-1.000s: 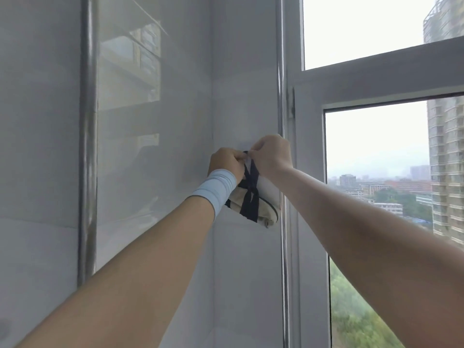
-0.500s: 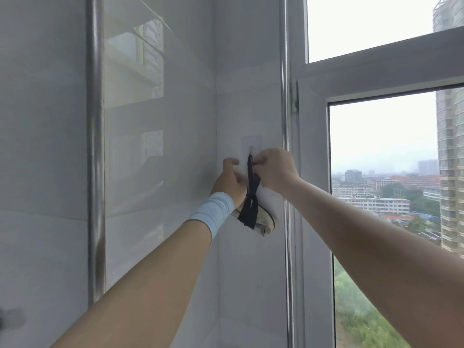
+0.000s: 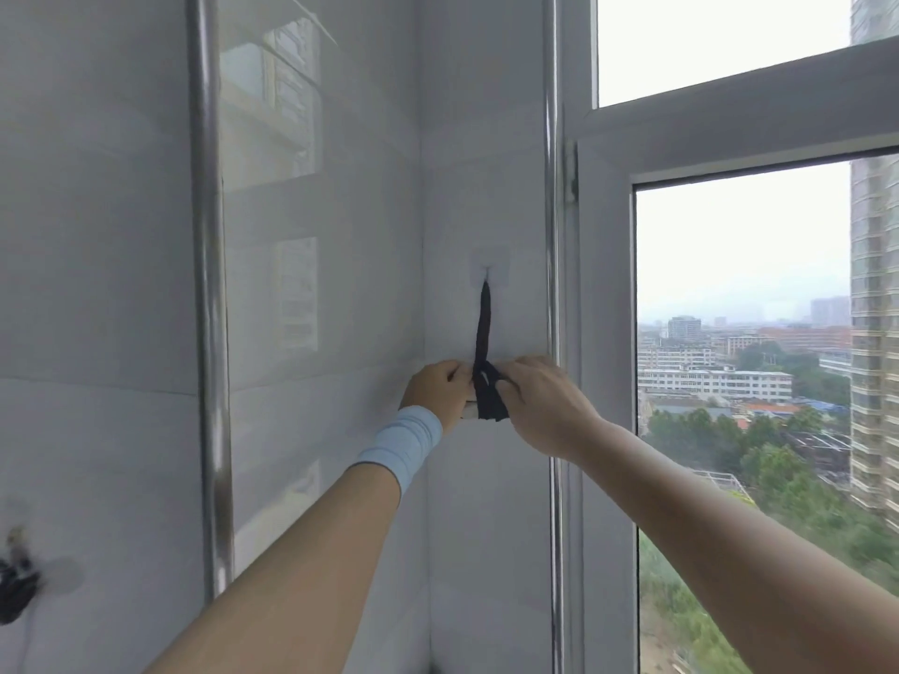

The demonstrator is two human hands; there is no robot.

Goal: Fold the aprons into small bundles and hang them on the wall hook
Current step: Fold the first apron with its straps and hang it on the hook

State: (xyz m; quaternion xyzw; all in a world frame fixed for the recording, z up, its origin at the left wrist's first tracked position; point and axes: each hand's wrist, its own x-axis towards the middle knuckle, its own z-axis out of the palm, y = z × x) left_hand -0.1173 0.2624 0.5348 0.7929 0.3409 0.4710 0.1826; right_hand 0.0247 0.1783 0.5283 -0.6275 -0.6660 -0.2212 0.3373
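Observation:
A clear adhesive wall hook [image 3: 490,270] sits on the white tiled wall beside the window. A black apron strap [image 3: 484,328] hangs taut from it, straight down to the folded apron bundle [image 3: 489,401], which is mostly hidden by my hands. My left hand [image 3: 438,389], with a light blue wristband, grips the bundle from the left. My right hand [image 3: 540,398] grips the bundle and its black ties from the right. Only a sliver of pale cloth and the black wrap show between my fingers.
A vertical metal pipe [image 3: 209,284] runs down the left wall, and another [image 3: 552,235] runs beside the window frame [image 3: 603,333]. A second hook with something dark [image 3: 17,581] hanging is at the lower left. The window shows buildings and trees far below.
Both hands have dropped from the hook to well below it, taking the bundle down. The black strap now stretches straight from the hook to my hands.

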